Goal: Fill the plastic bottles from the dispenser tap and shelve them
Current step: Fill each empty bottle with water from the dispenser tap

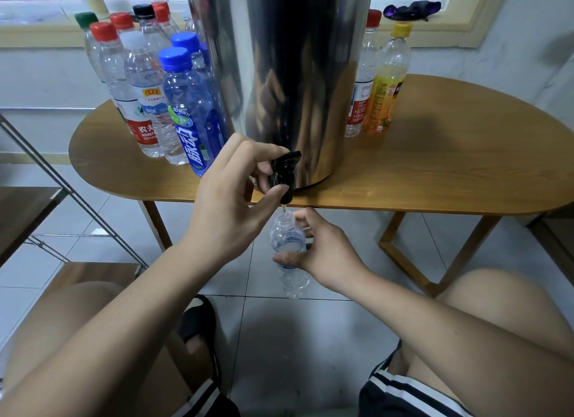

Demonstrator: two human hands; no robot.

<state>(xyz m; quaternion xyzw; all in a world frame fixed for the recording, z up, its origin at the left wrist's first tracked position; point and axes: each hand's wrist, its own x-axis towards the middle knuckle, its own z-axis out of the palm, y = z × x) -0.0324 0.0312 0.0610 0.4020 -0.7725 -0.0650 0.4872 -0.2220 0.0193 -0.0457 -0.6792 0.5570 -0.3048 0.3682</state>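
Note:
A tall steel dispenser [289,74] stands on a wooden table [435,168], its black tap [284,174] hanging over the front edge. My left hand [230,205] pinches the tap lever between thumb and fingers. Below the spout, my right hand [320,252] grips an uncapped clear plastic bottle [287,239] by its middle, mouth right under the tap. A thin stream of water runs into the bottle.
Several capped bottles [149,84] crowd the table left of the dispenser. Two more, one red-capped [362,84] and one yellow-capped [386,84], stand to its right. A metal-framed shelf with wooden boards [28,211] is at the left. My knees and tiled floor fill the foreground.

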